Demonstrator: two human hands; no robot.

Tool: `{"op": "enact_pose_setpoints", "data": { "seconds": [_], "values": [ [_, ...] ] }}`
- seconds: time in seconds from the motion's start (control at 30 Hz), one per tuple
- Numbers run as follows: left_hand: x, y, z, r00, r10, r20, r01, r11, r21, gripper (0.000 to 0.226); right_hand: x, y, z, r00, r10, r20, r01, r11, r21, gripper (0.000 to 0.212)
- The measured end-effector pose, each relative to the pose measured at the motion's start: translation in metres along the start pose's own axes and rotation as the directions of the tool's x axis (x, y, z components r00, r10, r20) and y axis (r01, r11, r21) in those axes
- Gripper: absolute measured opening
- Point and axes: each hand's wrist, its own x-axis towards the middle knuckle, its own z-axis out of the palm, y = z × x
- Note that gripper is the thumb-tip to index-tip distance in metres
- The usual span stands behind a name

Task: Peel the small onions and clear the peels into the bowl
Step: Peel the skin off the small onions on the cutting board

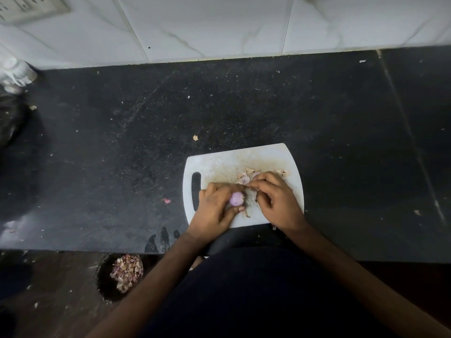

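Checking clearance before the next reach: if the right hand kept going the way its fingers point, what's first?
Probably the peels on the cutting board, just past the right hand.

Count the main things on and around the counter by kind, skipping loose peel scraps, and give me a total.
Cutting board: 1
Onion, held in the left hand: 1
Peel pile on the board, by the right hand: 1
Bowl of peels, below the counter edge: 1
Hands: 2
Total: 6
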Motion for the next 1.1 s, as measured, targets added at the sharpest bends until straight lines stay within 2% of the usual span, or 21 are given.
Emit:
{"op": "enact_pose_setpoints", "data": {
  "seconds": [0.13,0.2,0.3,0.4,0.6,0.73,0.9,1.03,1.1],
  "values": [
    [-0.001,-0.003,-0.003,0.997,-0.071,0.004,0.07,0.977,-0.199,0.038,-0.002,-0.001,-0.002,0.999,-0.02,0.037,0.025,0.989,-0.144,0.032],
    [-0.003,-0.005,-0.005,0.995,-0.102,0.022,0.104,0.959,-0.265,0.036,-0.004,-0.003,-0.002,0.997,-0.054,0.06,0.063,0.985,-0.159,0.028],
    [-0.005,-0.008,-0.004,0.992,-0.123,0.027,0.125,0.938,-0.325,0.037,-0.005,-0.007,0.0,0.984,-0.114,0.136,0.133,0.981,-0.141,0.032],
    [-0.005,-0.008,-0.001,0.988,-0.153,0.023,0.153,0.942,-0.299,0.037,-0.006,-0.01,0.005,0.989,-0.069,0.128,0.084,0.99,-0.114,0.033],
    [-0.005,-0.005,0.0,0.989,-0.148,-0.007,0.142,0.957,-0.252,0.038,-0.006,-0.01,0.008,0.995,-0.079,0.063,0.082,0.995,-0.051,0.009],
    [-0.005,-0.005,0.002,0.992,-0.121,-0.031,0.11,0.964,-0.242,0.037,-0.007,-0.012,0.008,0.996,-0.069,0.053,0.071,0.997,-0.035,0.007],
    [-0.007,-0.005,0.006,0.994,-0.077,-0.078,0.06,0.977,-0.204,0.03,-0.005,-0.012,0.01,0.991,-0.079,0.112,0.087,0.993,-0.075,0.007],
    [-0.007,-0.005,0.007,0.996,-0.055,-0.072,0.045,0.989,-0.142,0.03,-0.006,-0.01,0.008,0.962,-0.13,0.24,0.155,0.984,-0.091,0.005],
    [-0.007,-0.006,0.007,0.996,-0.062,-0.066,0.052,0.99,-0.131,0.031,-0.008,-0.009,0.005,0.958,-0.142,0.247,0.159,0.986,-0.049,0.005]
  ]
}}
